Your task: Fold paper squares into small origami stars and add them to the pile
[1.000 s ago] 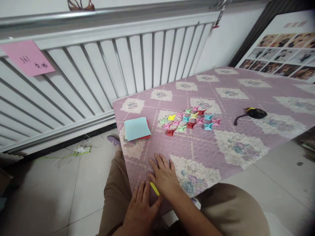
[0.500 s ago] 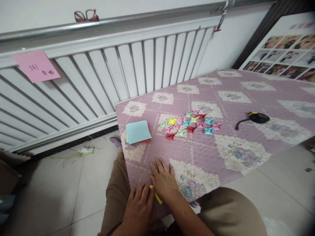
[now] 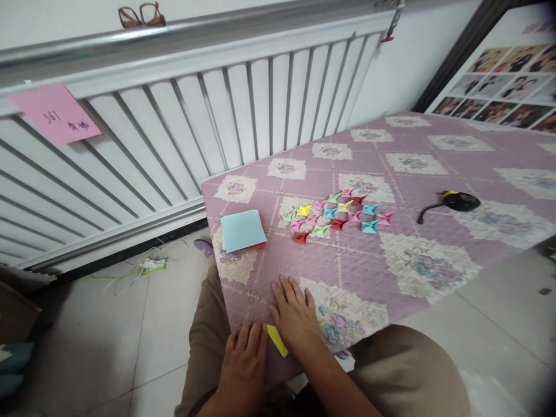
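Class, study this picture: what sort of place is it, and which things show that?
Probably a room in a home, though a small workroom is possible: a white ribbed radiator, a purple tablecloth with pale floral patches, and a white board bearing rows of rectangular colour photographs.

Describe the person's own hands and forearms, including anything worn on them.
The left hand and right hand are ungloved, with no ring visible. The right forearm shows no sleeve or watch; little of the left forearm is in view.
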`<state>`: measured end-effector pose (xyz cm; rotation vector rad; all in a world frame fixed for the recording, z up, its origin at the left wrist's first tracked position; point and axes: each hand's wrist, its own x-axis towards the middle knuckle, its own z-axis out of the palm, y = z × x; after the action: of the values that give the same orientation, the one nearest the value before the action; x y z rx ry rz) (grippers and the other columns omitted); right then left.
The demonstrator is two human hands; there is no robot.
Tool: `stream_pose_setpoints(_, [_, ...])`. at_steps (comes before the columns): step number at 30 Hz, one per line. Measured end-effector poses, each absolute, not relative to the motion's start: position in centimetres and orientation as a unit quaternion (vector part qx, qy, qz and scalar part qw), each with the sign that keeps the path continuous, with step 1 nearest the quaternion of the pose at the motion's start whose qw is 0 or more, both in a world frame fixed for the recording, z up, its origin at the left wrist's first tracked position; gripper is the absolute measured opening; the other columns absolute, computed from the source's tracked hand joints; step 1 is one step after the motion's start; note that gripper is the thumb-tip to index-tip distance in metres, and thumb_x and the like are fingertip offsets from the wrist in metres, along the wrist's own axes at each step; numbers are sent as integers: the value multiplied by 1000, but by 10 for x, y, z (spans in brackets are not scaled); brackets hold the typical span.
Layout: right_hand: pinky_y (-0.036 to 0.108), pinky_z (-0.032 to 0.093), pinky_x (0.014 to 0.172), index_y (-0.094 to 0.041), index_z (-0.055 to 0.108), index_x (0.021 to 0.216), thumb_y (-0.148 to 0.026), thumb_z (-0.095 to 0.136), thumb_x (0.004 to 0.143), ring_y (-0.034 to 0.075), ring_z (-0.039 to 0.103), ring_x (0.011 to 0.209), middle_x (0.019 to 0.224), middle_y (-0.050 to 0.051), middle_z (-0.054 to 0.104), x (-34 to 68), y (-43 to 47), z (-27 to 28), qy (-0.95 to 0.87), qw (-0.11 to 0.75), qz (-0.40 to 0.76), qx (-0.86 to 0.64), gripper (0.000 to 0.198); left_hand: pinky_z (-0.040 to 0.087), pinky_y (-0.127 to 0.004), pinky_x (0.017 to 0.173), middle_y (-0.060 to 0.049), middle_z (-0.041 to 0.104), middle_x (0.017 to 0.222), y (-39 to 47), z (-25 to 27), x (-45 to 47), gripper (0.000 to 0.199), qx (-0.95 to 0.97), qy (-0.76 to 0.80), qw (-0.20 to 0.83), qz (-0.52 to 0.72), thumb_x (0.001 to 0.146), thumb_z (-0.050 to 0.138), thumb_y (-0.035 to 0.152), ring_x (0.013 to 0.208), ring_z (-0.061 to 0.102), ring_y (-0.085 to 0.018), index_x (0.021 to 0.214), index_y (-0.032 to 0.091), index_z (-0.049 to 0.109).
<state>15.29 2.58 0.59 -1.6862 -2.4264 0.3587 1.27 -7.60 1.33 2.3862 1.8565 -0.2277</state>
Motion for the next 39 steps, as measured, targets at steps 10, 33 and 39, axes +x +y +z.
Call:
stream_pose_setpoints(10, [52, 20, 105, -24, 47, 134, -27, 39, 91, 27, 31, 133, 145, 4, 41, 173, 24, 7, -775, 78, 70, -623, 44, 36, -50, 97, -13, 42, 143, -72, 21, 13, 53, 775, 617, 116, -79, 87, 37, 17, 130, 37, -31, 140, 14, 38])
stream_pose_setpoints(33, [32, 38, 76, -23, 59, 78, -18, 64, 72, 23, 55, 92, 92, 3, 62, 170, -12, 46, -788, 43, 182, -587, 9, 35, -40, 106, -13, 42, 140, -71, 17, -4, 64, 717, 635, 247, 143, 77, 44, 4, 129, 39, -23, 139, 16, 38])
stream_pose_setpoints(39, [28, 38, 70, -22, 50, 68, -12, 58, 71, 18, 55, 76, 75, 0, 60, 174, -21, 36, -776, 121, 239, -572, 13, 39, -38, 103, -14, 46, 137, -70, 7, -3, 69, 615, 631, 382, 279, 75, 50, 11, 122, 48, -22, 141, 15, 31])
